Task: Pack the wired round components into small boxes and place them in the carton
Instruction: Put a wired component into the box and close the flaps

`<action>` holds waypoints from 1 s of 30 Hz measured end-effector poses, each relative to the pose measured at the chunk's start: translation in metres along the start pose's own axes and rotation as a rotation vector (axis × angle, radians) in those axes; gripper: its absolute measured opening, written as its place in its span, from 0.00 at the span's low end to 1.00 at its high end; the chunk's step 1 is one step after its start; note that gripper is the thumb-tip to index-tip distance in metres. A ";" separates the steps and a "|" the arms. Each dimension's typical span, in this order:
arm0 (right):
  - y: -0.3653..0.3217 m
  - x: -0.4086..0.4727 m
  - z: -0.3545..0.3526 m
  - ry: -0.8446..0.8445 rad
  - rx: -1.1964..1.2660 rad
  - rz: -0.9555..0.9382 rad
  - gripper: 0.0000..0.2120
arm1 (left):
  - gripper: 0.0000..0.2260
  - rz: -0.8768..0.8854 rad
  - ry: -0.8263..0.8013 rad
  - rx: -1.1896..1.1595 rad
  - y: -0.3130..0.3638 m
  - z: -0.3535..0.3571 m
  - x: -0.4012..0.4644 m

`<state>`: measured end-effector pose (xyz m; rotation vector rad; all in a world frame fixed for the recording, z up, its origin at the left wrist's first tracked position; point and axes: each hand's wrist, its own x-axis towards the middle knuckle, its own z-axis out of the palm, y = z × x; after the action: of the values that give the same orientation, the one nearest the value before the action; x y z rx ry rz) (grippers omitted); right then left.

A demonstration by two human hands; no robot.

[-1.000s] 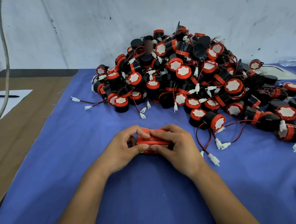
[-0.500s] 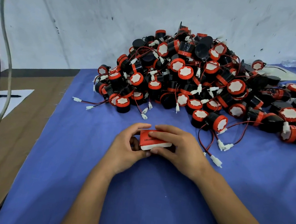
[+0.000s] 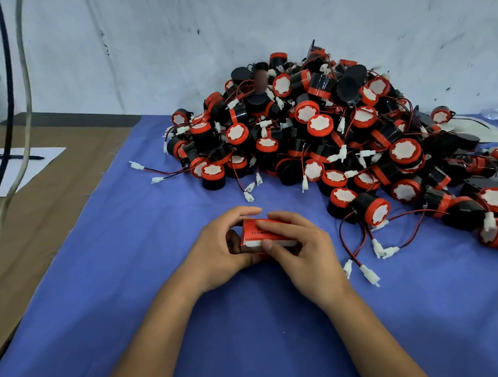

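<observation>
Both hands curl round small red box low over blue surface: left hand cups end, right hand pinches top. Square box firmly, keep flaps free. Components piled behind; carton unseen.

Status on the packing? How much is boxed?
Done: nothing packed is in view, and no carton either. In hand: left hand and right hand both hold one small red box. Left: the large pile of wired round components on the blue cloth.
</observation>
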<state>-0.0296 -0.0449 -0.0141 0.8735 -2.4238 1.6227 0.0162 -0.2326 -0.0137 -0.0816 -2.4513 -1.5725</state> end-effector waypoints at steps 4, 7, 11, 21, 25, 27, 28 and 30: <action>-0.001 0.000 0.001 0.040 0.032 0.007 0.14 | 0.33 -0.010 -0.016 -0.030 0.000 0.000 0.000; -0.001 0.001 -0.001 -0.013 -0.037 0.017 0.15 | 0.34 -0.016 -0.005 -0.016 -0.001 0.001 -0.001; -0.001 0.003 -0.009 -0.175 -0.176 -0.013 0.19 | 0.33 -0.008 0.012 -0.046 0.000 0.001 -0.001; 0.009 0.001 -0.012 0.061 0.273 0.108 0.11 | 0.19 0.025 0.192 -0.084 -0.007 0.002 0.002; 0.010 0.003 -0.014 0.095 0.242 0.086 0.10 | 0.29 0.008 0.154 -0.092 -0.005 -0.002 0.002; 0.009 0.001 -0.013 0.119 0.167 0.066 0.09 | 0.30 0.021 0.145 -0.094 -0.005 -0.002 0.002; 0.009 0.000 -0.013 0.127 0.136 0.061 0.09 | 0.29 0.026 0.145 -0.073 -0.005 -0.002 0.002; 0.009 0.000 -0.011 0.148 0.096 0.064 0.08 | 0.24 0.038 0.145 -0.016 -0.004 -0.001 0.001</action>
<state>-0.0364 -0.0331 -0.0170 0.6683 -2.3129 1.7707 0.0144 -0.2356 -0.0169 -0.0160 -2.3138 -1.5264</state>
